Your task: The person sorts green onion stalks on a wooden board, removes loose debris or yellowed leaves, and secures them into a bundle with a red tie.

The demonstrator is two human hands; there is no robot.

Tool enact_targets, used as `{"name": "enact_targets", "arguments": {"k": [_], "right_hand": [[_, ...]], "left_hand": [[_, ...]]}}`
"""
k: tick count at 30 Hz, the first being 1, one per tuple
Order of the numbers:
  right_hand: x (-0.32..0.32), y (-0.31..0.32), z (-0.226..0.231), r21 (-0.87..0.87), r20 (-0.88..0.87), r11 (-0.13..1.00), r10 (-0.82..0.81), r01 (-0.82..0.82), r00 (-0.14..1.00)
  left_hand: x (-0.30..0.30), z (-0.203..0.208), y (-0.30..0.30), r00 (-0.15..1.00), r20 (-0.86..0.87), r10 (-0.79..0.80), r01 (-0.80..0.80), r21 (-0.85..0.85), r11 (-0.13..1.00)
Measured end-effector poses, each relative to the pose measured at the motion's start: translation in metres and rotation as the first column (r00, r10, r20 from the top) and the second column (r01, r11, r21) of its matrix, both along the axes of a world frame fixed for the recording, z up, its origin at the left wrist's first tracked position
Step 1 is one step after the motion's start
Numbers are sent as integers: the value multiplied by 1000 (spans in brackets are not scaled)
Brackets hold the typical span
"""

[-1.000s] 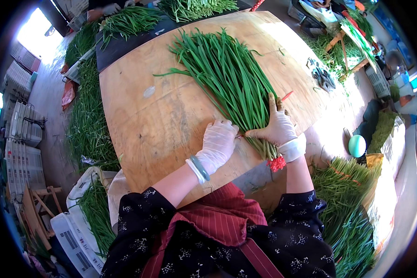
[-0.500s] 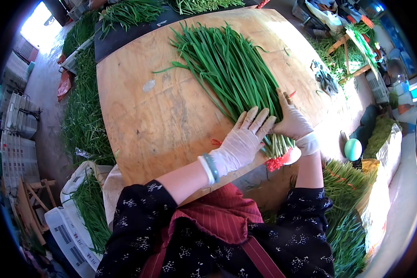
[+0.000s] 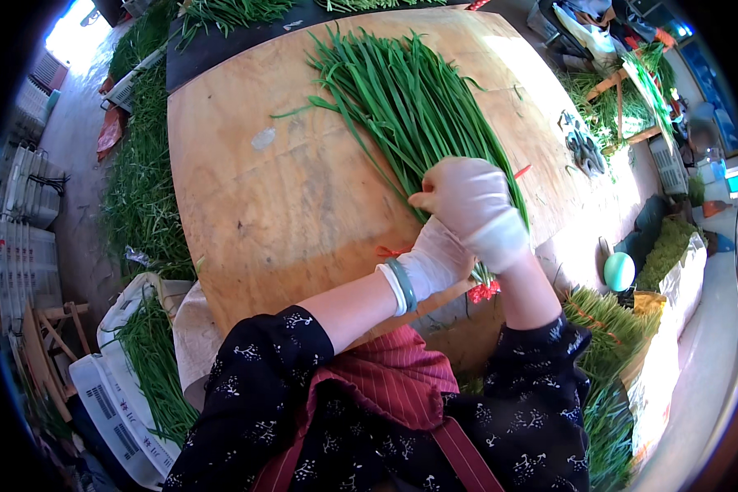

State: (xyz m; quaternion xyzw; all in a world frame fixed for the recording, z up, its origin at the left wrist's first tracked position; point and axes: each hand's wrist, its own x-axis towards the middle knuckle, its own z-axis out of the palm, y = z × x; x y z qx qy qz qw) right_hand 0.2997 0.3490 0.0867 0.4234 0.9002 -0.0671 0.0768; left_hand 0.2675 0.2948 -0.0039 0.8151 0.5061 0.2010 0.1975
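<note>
A thick bundle of green garlic chives (image 3: 418,102) lies on the wooden board, leaf tips away from me and stems toward me. Red material (image 3: 484,291) surrounds the stem ends near the board's front edge. My right hand (image 3: 471,201), in a thin whitish glove, is closed in a fist above the lower part of the bundle; what it grips, if anything, is hidden. Beneath it, my gloved left hand (image 3: 439,258) rests by the stems, its fingers covered by the right hand. A small red strip (image 3: 522,171) shows at the bundle's right side.
The wooden board (image 3: 254,189) carries another red tie (image 3: 394,252) left of the bundle and dark scissors-like items (image 3: 580,146) at the right. Loose greens (image 3: 143,197) heap along the left. A white crate (image 3: 119,414) stands lower left, a pale green round object (image 3: 619,271) at right.
My right hand has left the bundle's right side, crossed leftward over my left hand and closed into a fist. My left hand, earlier flat with fingers showing, is now partly covered.
</note>
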Motion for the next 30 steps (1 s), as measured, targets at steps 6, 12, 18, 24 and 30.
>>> {"name": "enact_targets", "arguments": {"k": [6,12,18,24,30], "right_hand": [[-6,16,-32,-58,62,992,-112,116,992],[25,22,-28,-377,-361,898,-367,226,857],[55,0,-14,-654,-645,751,-619,96,449],[88,-23,-15,-307,-886,950,-267,-48,379],[124,-82,8,-623,-722,779,-538,-72,435]], "left_hand": [[4,0,-13,989,-143,39,-9,203,979],[-33,15,-66,987,128,100,-136,315,939],[-68,13,-31,899,286,333,-417,323,849],[-46,14,-4,968,148,204,-246,373,895],[-40,-21,13,990,35,139,-143,290,946]]}}
